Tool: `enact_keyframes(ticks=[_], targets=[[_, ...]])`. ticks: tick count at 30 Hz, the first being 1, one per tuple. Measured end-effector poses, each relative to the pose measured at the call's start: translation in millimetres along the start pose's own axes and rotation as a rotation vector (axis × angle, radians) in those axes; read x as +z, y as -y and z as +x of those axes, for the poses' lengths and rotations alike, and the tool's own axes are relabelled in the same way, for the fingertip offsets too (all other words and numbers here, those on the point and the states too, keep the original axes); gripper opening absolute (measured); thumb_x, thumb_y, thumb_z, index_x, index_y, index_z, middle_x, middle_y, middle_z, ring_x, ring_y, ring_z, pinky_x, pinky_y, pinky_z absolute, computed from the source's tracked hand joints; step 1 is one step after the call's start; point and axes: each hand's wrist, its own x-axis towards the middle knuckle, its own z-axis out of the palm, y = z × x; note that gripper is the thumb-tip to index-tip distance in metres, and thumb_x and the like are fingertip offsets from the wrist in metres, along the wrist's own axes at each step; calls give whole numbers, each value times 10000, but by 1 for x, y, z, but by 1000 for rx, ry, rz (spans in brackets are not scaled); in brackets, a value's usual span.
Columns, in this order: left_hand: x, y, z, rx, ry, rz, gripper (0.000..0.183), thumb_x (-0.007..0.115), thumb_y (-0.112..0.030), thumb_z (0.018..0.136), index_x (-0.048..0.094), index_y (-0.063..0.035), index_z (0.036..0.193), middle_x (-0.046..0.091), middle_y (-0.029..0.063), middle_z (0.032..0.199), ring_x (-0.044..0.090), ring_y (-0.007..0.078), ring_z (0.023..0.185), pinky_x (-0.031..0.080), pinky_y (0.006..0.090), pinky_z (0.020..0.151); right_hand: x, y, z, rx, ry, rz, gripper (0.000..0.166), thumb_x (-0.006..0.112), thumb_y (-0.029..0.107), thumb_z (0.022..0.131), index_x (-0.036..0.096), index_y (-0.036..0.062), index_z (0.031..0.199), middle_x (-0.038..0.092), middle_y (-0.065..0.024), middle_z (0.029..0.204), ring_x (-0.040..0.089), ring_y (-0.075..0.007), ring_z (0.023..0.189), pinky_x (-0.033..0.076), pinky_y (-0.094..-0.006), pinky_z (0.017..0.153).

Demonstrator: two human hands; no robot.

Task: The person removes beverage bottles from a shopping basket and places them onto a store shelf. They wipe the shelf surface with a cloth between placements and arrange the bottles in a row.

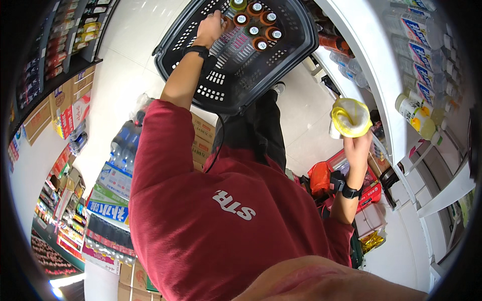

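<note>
My left hand (211,28) reaches into a black plastic shopping basket (241,107), its fingers curled beside a group of capped bottles (261,44). The bottles stand upright at the basket's far end, most of them orange-brown and some greenish. Whether the hand grips a bottle is hidden by the fingers. On the right, my right hand (356,145) is raised beside the white shelf, away from the basket. It holds a crumpled yellow-and-white cloth (352,116) from below, with a folded hollow at its top. Both wrists wear dark bands.
A white shelf (391,124) with large labelled bottles (416,113) curves along the right. Wrapped bottle packs (126,143) and cardboard boxes (203,131) stand beside my body. Stocked drink shelves (71,45) line the left. A red bag (320,177) lies below my right hand.
</note>
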Motion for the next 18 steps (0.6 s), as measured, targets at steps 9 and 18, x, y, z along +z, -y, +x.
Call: enact_keyframes(ticks=[9,18], targets=[[53,-1,55,-171,-31,-137,462,658,-356,921,531,-8,1196,664,306,1073,656,469,1019,535,518,886,14,-10,-33,70,50,-35,224,664,51,831,698,-19,1041,718,-199,1046,684,-385,974,527,-431,898],[-39,-20,-47,138,103,-350,338,643,-263,932,606,19,1115,689,298,1039,681,428,1014,553,487,831,-40,-13,-57,-180,-195,8,317,728,100,781,677,48,1090,702,-174,1041,665,-400,933,543,-470,843]])
